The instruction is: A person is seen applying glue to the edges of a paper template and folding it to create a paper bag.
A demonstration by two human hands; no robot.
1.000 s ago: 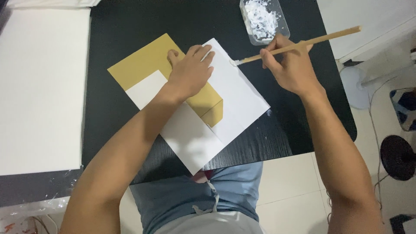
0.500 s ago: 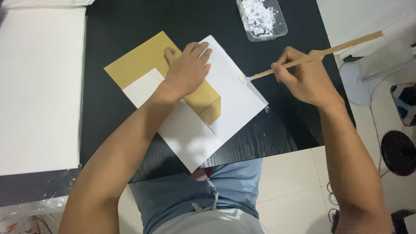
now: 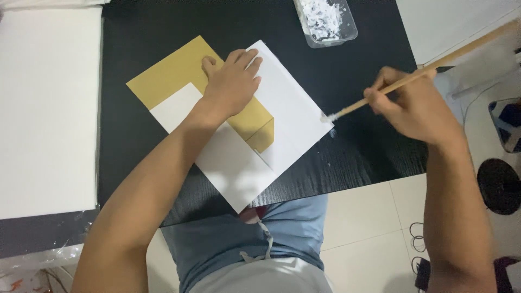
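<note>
**Brush tip moves to the sheet's right corner**

The left hand [image 3: 232, 87] lies flat, fingers spread, pressing the mustard-yellow card [image 3: 173, 73] and the white sheet [image 3: 287, 116] onto the black tabletop [image 3: 369, 157]. The right hand [image 3: 415, 106] is closed around a long wooden brush [image 3: 418, 70]. Half a second ago the brush tip sat near the sheet's upper right edge; now its white-loaded tip touches the sheet's right corner, and the hand has shifted lower and rightward. The clear tub of white paste [image 3: 325, 20] stays at the tabletop's far edge. A large white board [image 3: 46, 103] lies left.
</note>
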